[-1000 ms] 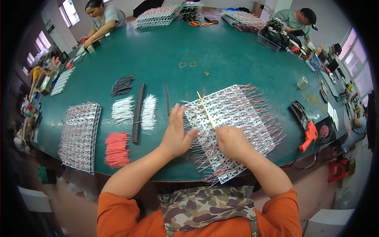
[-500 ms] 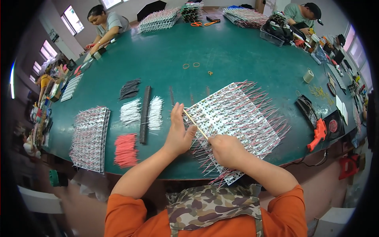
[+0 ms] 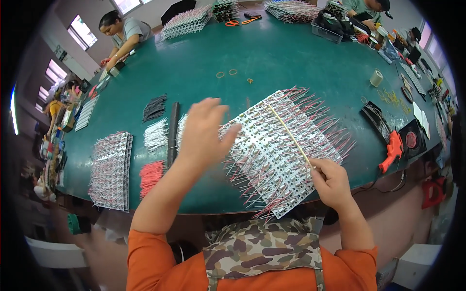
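Observation:
A white circuit-board panel [image 3: 257, 127] lies slanted in front of me, rows of small parts across it and red and white wires bristling along its sides. My right hand [image 3: 331, 183] is closed round the lower end of a thin pale wooden stick [image 3: 290, 134], which slants up and left over the panel. Raised near the panel's left corner, my left hand [image 3: 206, 133] has its fingers stretched and holds nothing. Behind it, a bundle of white wires [image 3: 181, 130] is partly hidden. Further left are a dark bar [image 3: 173, 128], more white wires [image 3: 156, 135], red wires [image 3: 151, 178] and black wires [image 3: 155, 107].
Stacked wired panels [image 3: 110, 169] stand at the left on the green table [image 3: 194, 63]. To the right are a red-orange glue gun [image 3: 392, 153], a black case [image 3: 412, 150] and a spool [image 3: 376, 77]. Rubber bands [image 3: 233, 72] lie farther back. Two people work across the table.
My right hand has moved right, carrying the stick across the panel. My left hand has come away from the stick's upper end and lifted up and left.

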Demonstrator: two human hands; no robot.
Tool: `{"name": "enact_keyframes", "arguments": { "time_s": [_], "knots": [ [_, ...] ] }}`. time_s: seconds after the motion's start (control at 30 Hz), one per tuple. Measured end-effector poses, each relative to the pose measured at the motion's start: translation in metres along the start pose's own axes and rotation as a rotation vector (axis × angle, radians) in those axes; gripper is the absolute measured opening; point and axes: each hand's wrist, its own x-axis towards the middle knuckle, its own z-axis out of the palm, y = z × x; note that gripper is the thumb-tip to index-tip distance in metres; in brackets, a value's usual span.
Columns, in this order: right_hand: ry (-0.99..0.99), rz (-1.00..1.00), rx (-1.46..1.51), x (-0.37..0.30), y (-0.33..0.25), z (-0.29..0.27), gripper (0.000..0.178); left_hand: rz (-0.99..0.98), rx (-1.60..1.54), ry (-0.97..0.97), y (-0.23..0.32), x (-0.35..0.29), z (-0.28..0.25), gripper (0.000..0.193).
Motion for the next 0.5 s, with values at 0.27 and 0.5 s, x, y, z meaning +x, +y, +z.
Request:
{"name": "enact_keyframes", "arguments": {
  "time_s": [0.27, 0.5],
  "knots": [
    [0.083, -0.005, 0.067, -0.022, 0.018, 0.010, 0.025, -0.057, 0.255, -0.742, 0.027, -0.009, 0.070, 0.101],
    [0.125, -0.086, 0.002, -0.036, 0.028, 0.016, 0.025, 0.078, 0.114, -0.534, -0.014, -0.046, 0.083, 0.095]
  ]
}}
